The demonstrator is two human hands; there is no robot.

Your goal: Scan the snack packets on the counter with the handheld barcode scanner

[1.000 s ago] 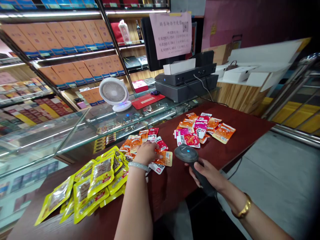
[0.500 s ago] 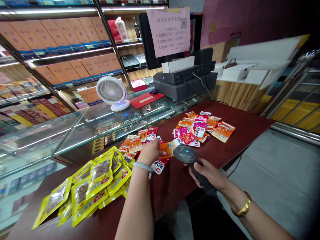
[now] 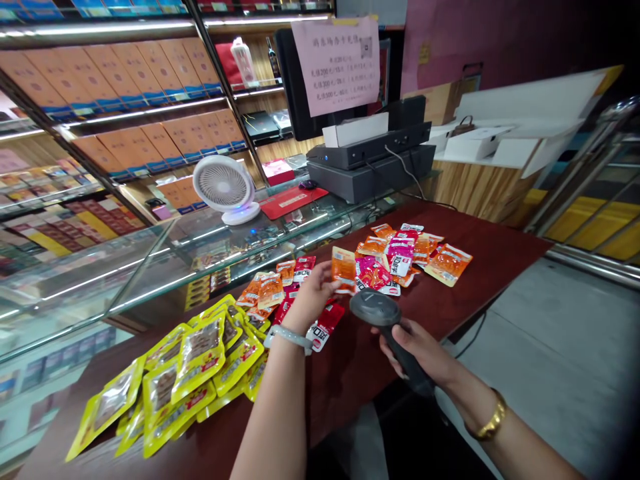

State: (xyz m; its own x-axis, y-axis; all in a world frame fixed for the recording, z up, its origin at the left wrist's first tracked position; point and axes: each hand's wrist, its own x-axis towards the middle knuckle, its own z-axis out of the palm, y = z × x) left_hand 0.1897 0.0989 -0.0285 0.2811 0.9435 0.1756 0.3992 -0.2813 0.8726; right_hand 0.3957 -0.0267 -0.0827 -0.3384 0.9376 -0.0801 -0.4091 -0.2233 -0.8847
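The left hand (image 3: 316, 293) pinches an orange snack sachet (image 3: 344, 268) at its lower left edge, between thumb and fingers, the sachet tipped up with its long axis near vertical. It stands in front of the left edge of a pile of orange and pink sachets (image 3: 400, 255). The right hand (image 3: 417, 350) is wrapped round the handle of a black barcode scanner (image 3: 376, 308) — its head just to the near right of the sachet's lower end; whether they touch cannot be told.
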